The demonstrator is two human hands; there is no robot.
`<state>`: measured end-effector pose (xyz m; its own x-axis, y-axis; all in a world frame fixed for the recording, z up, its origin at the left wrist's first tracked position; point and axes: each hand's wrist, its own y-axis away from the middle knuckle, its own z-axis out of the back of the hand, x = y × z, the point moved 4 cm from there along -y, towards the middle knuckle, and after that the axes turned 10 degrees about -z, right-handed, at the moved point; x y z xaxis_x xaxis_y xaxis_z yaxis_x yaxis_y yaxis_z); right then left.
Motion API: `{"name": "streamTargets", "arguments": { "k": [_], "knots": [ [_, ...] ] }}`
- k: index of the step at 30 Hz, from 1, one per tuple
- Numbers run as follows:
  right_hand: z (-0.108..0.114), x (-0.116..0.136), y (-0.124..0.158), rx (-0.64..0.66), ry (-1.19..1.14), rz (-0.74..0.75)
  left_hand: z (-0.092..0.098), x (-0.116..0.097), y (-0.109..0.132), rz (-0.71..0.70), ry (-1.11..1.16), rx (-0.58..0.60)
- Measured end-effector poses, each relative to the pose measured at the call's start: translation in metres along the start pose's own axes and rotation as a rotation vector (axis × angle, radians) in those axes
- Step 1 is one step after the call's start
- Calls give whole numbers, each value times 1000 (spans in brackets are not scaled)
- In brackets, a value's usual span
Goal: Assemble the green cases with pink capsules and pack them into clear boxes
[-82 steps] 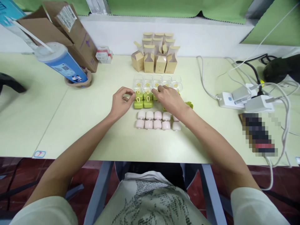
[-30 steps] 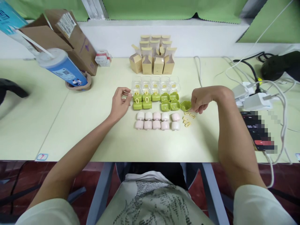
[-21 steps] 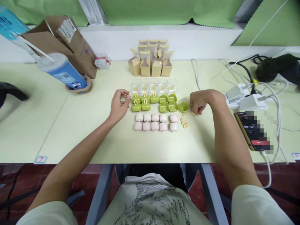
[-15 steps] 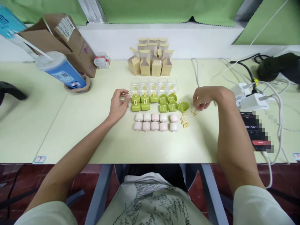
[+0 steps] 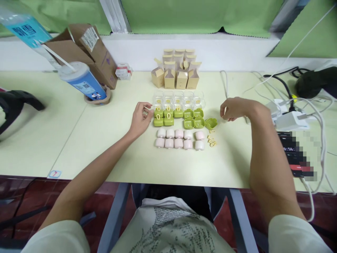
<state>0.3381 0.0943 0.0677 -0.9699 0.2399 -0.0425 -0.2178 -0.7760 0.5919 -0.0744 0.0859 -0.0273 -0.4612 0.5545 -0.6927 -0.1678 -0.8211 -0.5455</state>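
Observation:
My left hand (image 5: 142,118) rests on the table with loosely curved fingers, thumb and index apart, beside several lidded green cases (image 5: 158,122) topped with yellow loops. To their right sit several opened green shells (image 5: 189,123) and one separate green shell (image 5: 211,123). Just right of that shell hovers my right hand (image 5: 229,109), fingertips pinched together. What the pinch holds is mostly hidden; the lone yellow loop that lay under it is gone from the table. Loose yellow loops (image 5: 211,143) lie below the shell. Two rows of pale pink and white rounded pieces (image 5: 178,143) stand nearest me.
Clear plastic cups (image 5: 178,96) stand behind the green cases, with small kraft boxes (image 5: 169,80) further back. At left are a blue cup (image 5: 84,84), a brown carton (image 5: 102,56) and a small white box (image 5: 123,71). White chargers (image 5: 292,120), cables and a phone (image 5: 295,154) lie right.
The whole view has shifted slightly. My right hand has lifted a little, and the single yellow loop beneath it has left the table. My left hand stays beside the green cases.

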Motion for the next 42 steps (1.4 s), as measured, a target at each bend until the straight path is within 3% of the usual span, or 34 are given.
{"name": "streamTargets", "arguments": {
  "k": [3, 6, 12, 16, 20, 23, 26, 31, 35, 38, 42],
  "knots": [
    [11, 1, 12, -84, -89, 102, 0, -1, 0, -9, -13, 4],
    [11, 13, 20, -89, -97, 186, 0, 0, 0, -8, -12, 3],
    [-1, 31, 12, -117, 33, 148, -1, 0, 1, 6, 0, -3],
    [-6, 29, 1, -72, 1, 125, -2, -6, 1, -31, 1, 28],
    [2, 22, 5, -131, -48, 152, 1, -10, 2, -132, -34, 45],
    [15, 23, 27, -289, -141, 227, 8, -20, 3, -258, -66, -22],
    [25, 34, 57, -477, -271, 367, 10, -46, 2, -394, -53, -80],
    [20, 65, 94, -518, -718, 631, -26, -114, -19, -504, 160, 208],
    [18, 75, 112, -668, -875, 740, -49, -153, -50, -523, 180, 256],
    [23, 67, 122, -864, -918, 792, -51, -161, -72, -514, 189, 210],
    [32, 52, 136, -1127, -868, 912, -45, -154, -89, -517, 178, 139]
  ]
}}
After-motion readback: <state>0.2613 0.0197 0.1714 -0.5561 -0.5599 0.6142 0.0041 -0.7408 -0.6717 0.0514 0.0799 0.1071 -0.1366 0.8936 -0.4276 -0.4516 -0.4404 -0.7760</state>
